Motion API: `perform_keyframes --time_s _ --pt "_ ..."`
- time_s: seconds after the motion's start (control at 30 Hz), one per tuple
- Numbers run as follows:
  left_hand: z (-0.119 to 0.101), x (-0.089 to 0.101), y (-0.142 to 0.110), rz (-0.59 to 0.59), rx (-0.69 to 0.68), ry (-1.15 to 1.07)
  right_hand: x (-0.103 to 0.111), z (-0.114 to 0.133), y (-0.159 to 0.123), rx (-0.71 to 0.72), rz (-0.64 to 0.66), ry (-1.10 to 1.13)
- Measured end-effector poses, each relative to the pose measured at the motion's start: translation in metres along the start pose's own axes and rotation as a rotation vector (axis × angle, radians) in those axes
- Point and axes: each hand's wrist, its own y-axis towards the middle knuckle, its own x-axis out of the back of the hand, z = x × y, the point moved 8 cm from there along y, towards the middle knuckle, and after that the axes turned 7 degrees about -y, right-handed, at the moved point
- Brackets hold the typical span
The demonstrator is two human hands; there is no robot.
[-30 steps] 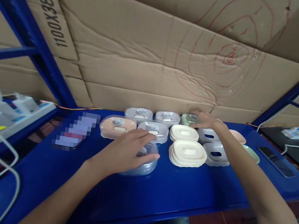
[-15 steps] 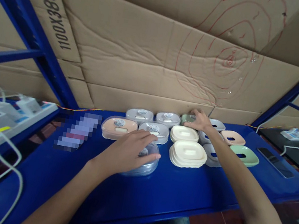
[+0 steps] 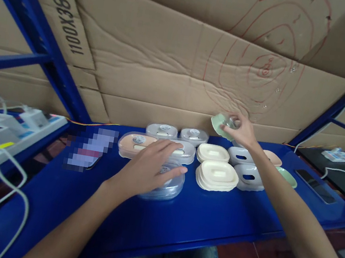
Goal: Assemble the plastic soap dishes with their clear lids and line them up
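Observation:
In the head view my right hand (image 3: 241,130) grips a light green plastic dish (image 3: 216,122), raised and tilted above the back of the table. Part of the dish is hidden by my fingers. My left hand (image 3: 154,163) is spread out, thumb apart, over a stack of clear plastic lids (image 3: 170,191) and reaches across a grey lidded box (image 3: 188,154). Whether it touches the stack I cannot tell. Beside it lies a peach lidded box (image 3: 127,145). Two stacks of cream plastic pieces (image 3: 217,177) sit between my hands.
Grey pieces with oval slots (image 3: 249,178) lie under my right forearm, with a peach piece (image 3: 272,157) and a green piece (image 3: 289,177) beyond. A phone (image 3: 316,185) lies at right, another phone (image 3: 90,150) at left. Two more grey boxes (image 3: 162,130) stand behind. Cardboard (image 3: 155,77) walls the back.
My right hand has lifted the green dish off the back row, upward and slightly toward the right. My left hand stays nearly where it was, over the clear lids.

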Motion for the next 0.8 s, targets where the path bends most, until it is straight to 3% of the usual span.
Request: perform_keyframes --time_s 0.1,0.2,0.3,0.4,0.5,0.6,0.8 --pt "0.004 0.008 0.0 -0.129 0.037 -0.059 0.005 0.039 -0.016 0.098 0.023 0.182" --pt "0.01 0.013 -0.001 -0.223 0.084 -0.224 0.004 0.096 -0.047 0.245 0.09 0.347" --pt "0.012 0.017 -0.002 -0.288 0.098 -0.379 0.003 0.158 -0.082 0.407 0.153 0.389" --pt "0.011 0.029 -0.004 -0.39 0.082 -0.405 0.005 0.195 -0.104 0.461 0.145 0.371" --pt "0.013 0.041 -0.005 -0.448 0.074 -0.499 0.006 0.204 -0.108 0.472 0.169 0.344" --pt "0.018 0.046 -0.002 -0.429 0.074 -0.628 0.006 0.198 -0.104 0.503 0.244 0.378" --pt "0.038 0.031 0.002 -0.31 0.11 -0.882 -0.004 0.18 -0.1 0.442 0.242 0.523"
